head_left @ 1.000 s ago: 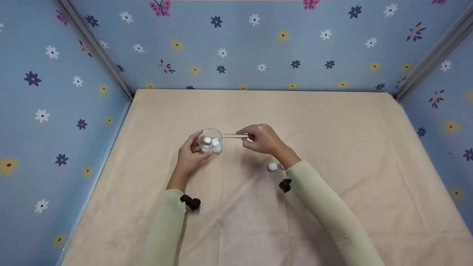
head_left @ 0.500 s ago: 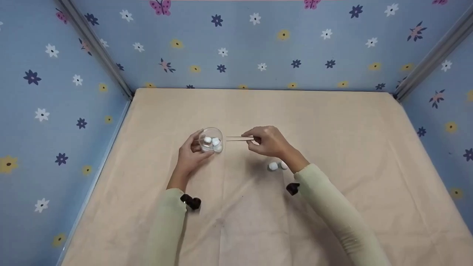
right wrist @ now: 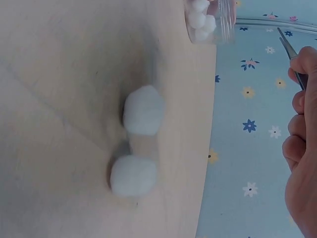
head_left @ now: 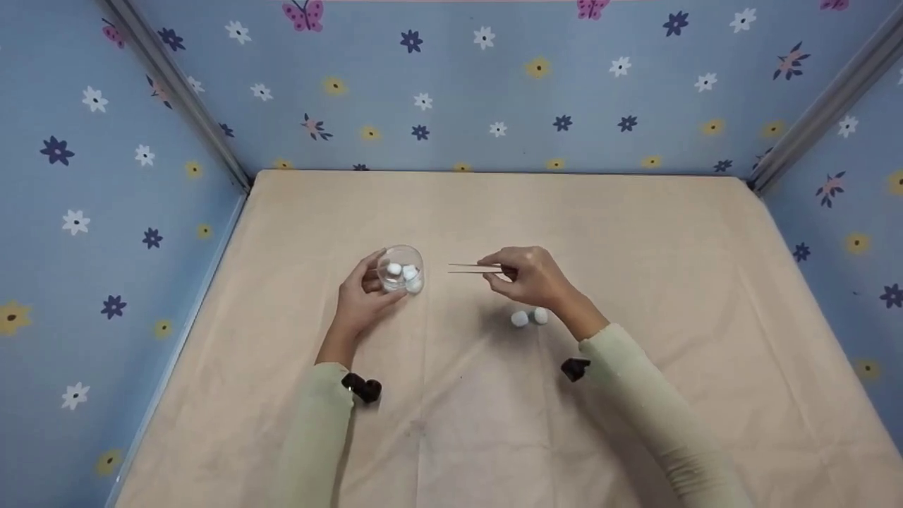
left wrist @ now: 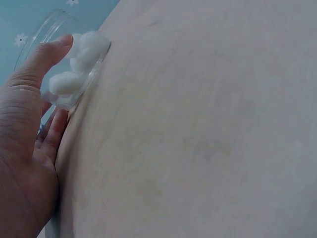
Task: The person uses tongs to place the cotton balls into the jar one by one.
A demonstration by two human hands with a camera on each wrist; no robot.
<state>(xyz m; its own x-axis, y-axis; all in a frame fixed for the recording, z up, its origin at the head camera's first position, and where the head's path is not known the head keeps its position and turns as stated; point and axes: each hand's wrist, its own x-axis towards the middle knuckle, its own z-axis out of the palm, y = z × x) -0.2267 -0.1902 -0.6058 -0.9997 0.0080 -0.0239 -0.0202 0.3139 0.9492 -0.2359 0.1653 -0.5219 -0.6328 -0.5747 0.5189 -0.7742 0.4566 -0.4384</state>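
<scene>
Its tips apart, the pair of tweezers [right wrist: 293, 53] is pinched in the right hand [head_left: 534, 276], pointing left above the tabletop [head_left: 451, 437]; the left hand [head_left: 360, 300] grips the clear jar [head_left: 402, 255]. The tweezers have moved rightward from the jar.

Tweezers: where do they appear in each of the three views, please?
Head: tweezers near the centre, in the right hand.
Left wrist: not in it.
Right wrist: tweezers at upper right, tips upward.
Shared landmark: the clear jar, in all three views.
</scene>
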